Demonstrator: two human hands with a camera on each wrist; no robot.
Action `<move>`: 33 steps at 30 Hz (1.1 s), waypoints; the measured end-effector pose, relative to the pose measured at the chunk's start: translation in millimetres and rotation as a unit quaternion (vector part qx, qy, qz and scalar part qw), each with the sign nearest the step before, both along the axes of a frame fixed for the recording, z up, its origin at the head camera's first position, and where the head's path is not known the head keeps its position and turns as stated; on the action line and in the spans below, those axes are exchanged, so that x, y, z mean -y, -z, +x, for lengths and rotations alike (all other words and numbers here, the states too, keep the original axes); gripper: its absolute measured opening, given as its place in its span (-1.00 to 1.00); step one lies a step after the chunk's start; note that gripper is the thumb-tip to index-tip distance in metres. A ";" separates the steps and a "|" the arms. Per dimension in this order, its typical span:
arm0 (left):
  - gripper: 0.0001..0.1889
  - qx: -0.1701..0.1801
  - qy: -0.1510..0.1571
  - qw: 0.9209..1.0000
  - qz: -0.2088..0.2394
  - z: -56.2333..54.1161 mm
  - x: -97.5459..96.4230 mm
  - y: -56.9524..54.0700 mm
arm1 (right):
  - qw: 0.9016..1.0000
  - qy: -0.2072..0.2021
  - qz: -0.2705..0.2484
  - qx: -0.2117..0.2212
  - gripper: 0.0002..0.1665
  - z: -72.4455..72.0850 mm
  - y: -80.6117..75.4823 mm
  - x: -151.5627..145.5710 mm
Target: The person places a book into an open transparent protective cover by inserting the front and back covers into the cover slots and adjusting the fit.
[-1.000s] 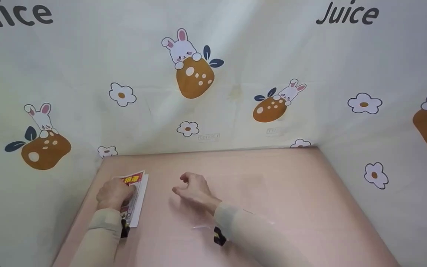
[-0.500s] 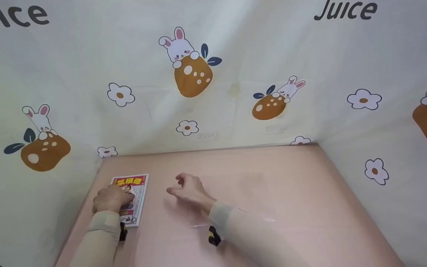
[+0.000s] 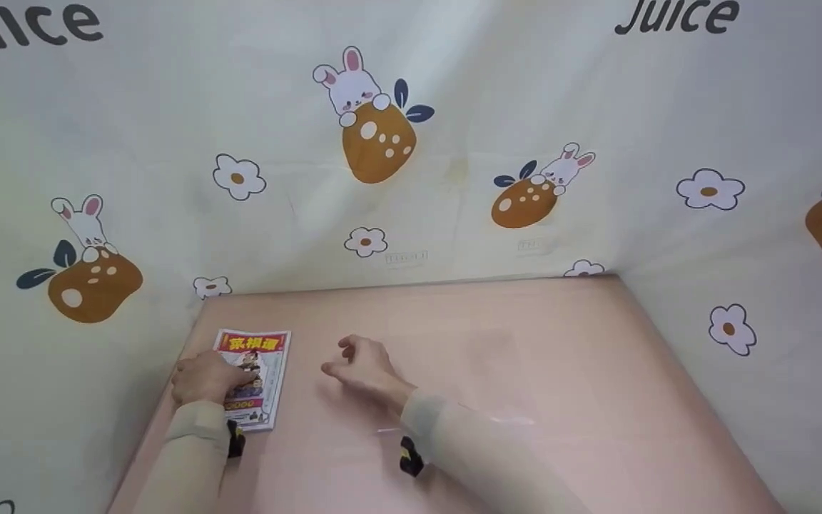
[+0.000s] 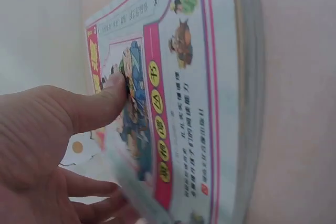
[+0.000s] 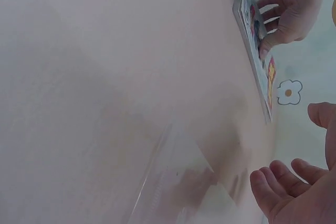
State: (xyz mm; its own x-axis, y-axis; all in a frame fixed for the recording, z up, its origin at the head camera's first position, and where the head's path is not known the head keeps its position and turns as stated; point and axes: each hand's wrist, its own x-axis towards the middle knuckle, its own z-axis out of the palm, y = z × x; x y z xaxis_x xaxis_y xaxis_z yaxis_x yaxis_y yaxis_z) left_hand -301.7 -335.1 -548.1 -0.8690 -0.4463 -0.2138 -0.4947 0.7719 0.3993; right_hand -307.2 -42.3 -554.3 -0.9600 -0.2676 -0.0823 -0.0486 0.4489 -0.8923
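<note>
A paperback book [image 3: 261, 407] with a cartoon cover and a red title band lies at the left of the pink table. My left hand [image 3: 204, 378] grips its left side. In the left wrist view the thumb lies on the book's cover [image 4: 194, 114], while the fingers reach round a raised, blurred edge that partly hides them. My right hand [image 3: 368, 364] hovers right of the book, fingers loosely bent with nothing in them. Under it lies a clear plastic sheet [image 5: 173, 182], whose pointed corner shows in the right wrist view.
The pink tabletop [image 3: 632, 400] meets pale fabric walls [image 3: 454, 214] printed with rabbits, fruit and flowers on the back and both sides. Small black devices sit at the left wrist [image 3: 235, 439] and the right wrist [image 3: 411, 457].
The book's cover, tilted up over white pages a second ago, now lies down flat and square. My left hand has shifted slightly left; the right hand moved a little left, then stayed.
</note>
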 end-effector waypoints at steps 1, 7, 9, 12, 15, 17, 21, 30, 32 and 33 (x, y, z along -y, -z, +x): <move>-0.17 -0.003 -0.002 1.000 0.009 -0.7 1.4 0.5 | 1.000 0.001 -0.004 0.000 -0.26 -0.5 0.0 0.1; -0.16 -0.029 0.008 0.998 0.055 -2.1 7.6 -1.1 | 1.000 0.008 -0.021 0.005 -0.26 -0.5 -1.1 2.8; -0.20 -0.033 0.010 0.997 0.066 -0.5 9.0 -1.7 | 1.000 0.011 -0.022 0.013 -0.26 0.9 -0.9 4.3; -0.20 -0.037 0.005 0.994 0.102 3.3 12.5 -1.6 | 0.999 0.016 -0.028 0.024 -0.27 2.2 0.6 6.0; -0.12 -0.039 -0.006 0.988 0.149 7.6 17.2 -0.7 | 0.999 0.019 -0.032 0.028 -0.26 3.6 1.3 6.5; -0.08 -0.039 -0.009 0.985 0.167 9.7 20.5 -0.4 | 0.999 0.018 -0.033 0.027 -0.27 4.5 1.1 6.4; -0.05 -0.047 -0.004 0.984 0.172 11.0 23.4 -5.2 | 0.999 0.013 -0.039 0.029 -0.25 5.5 -0.4 5.8; -0.04 -0.078 0.018 0.980 0.180 0.2 8.7 -35.1 | 0.998 0.011 -0.039 0.039 -0.27 2.2 -6.9 9.4; -0.06 -0.089 0.025 0.978 0.188 -0.6 3.3 -37.5 | 0.998 0.010 -0.038 0.040 -0.26 2.8 -6.6 10.7; -0.08 -0.095 0.029 0.976 0.193 -0.7 0.5 -38.1 | 0.998 0.010 -0.040 0.043 -0.26 3.4 -5.9 11.2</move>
